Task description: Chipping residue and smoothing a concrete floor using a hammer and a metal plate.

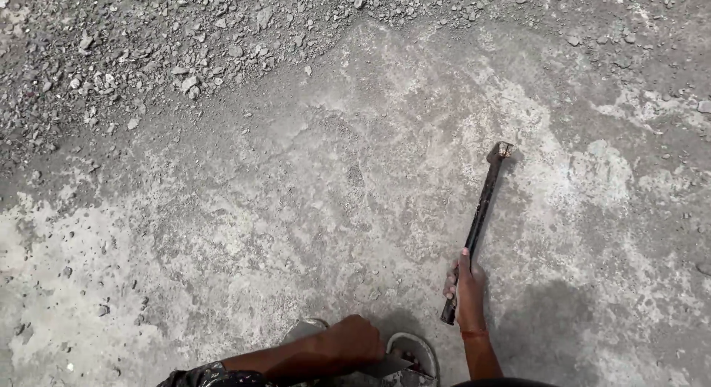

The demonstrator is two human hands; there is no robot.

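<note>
Two hands, lower centre of the frame. Left hand (357, 341): one, curled into a fist, pressed on a flat grey blade-like tool (385, 367) at the bottom edge; whether the fingers wrap it cannot be told. Right hand (464, 287): one, fingers clenched round the lower handle of a hammer (480, 218), thumb laid along the shaft; a red thread circles the wrist.

Hammer: one, dark slim handle, small rusty head resting on the ground at centre right, handle slanting down to the right hand.

Sandals (416, 352): two pale ones at the bottom edge, partly covered by the left hand and forearm.

Ground: concrete floor (311, 187), pale and patchy, filling the frame.

Loose gravel (148, 54): too many to count, thick across the upper left and top, thinning toward the upper right; scattered chips at the left edge. Nothing lies between hammer head and gravel.
</note>
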